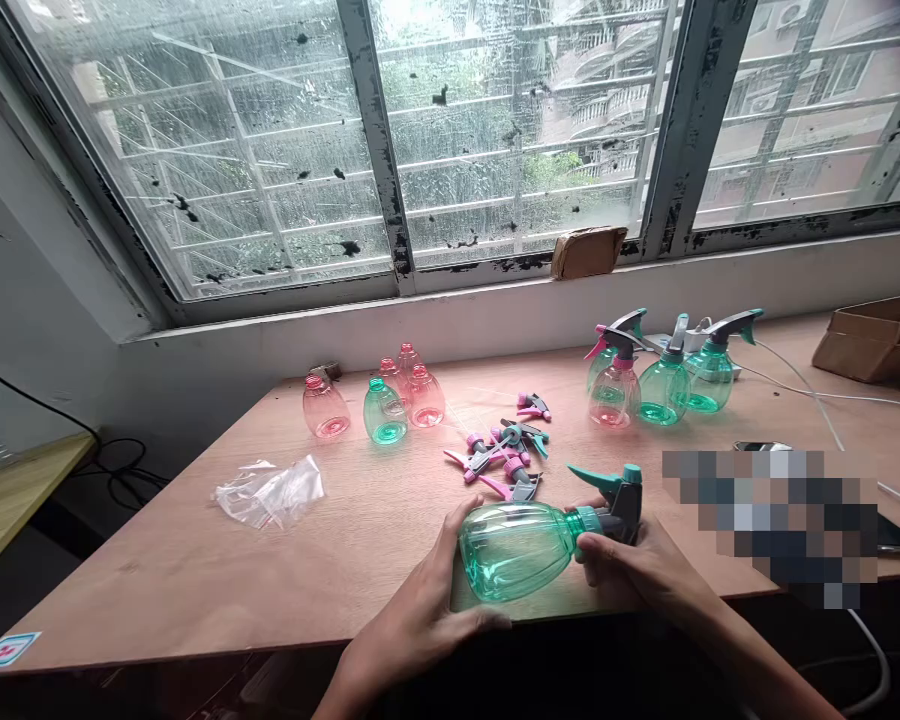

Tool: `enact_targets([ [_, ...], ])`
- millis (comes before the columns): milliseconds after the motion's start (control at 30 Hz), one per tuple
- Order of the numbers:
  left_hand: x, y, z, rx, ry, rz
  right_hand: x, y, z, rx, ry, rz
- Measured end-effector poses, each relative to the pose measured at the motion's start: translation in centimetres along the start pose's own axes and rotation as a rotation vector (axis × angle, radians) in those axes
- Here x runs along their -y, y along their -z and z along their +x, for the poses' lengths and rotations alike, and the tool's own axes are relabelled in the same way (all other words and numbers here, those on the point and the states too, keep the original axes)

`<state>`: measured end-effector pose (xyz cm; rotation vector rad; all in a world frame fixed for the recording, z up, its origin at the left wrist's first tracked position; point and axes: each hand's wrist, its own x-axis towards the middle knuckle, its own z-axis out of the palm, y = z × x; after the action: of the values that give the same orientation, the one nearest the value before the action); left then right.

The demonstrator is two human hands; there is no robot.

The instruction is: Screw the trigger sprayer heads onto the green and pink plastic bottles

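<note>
A green spray bottle (pixel 517 545) lies on its side at the near edge of the wooden table (pixel 195 570). My left hand (pixel 420 610) is wrapped round the bottle's base. My right hand (pixel 637 570) grips its neck at the green and grey trigger head (pixel 615 492), which sits on the bottle's mouth. Just beyond lies a heap of several loose pink and green trigger heads (pixel 506 452).
Several headless pink and green bottles (pixel 386 400) stand at the back left. Several bottles with heads (pixel 664 375) stand at the back right. A crumpled clear bag (pixel 270 492) lies to the left. A cardboard box (pixel 874 340), cables and a phone (pixel 896 535) are on the right.
</note>
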<state>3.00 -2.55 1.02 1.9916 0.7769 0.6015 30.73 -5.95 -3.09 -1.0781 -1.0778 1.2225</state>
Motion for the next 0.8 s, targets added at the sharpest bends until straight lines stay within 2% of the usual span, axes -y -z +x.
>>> enact_targets([
  [233,0.1,0.6,-0.1,0.024,0.028,-0.14,0.0,0.2,0.0,-0.015,-0.042,0.009],
  [400,1.1,-0.4,0.1,-0.02,-0.036,0.012,-0.3,0.2,0.0,-0.007,-0.054,-0.006],
  [533,1.0,-0.9,0.0,-0.029,-0.078,0.105,-0.4,0.2,-0.1,-0.017,-0.055,0.033],
  [633,0.5,-0.7,-0.1,0.008,-0.093,0.074,-0.2,0.1,-0.2,-0.008,-0.042,0.023],
  [800,0.1,-0.1,-0.2,0.029,-0.041,0.03,-0.2,0.2,0.1,0.036,-0.02,-0.044],
])
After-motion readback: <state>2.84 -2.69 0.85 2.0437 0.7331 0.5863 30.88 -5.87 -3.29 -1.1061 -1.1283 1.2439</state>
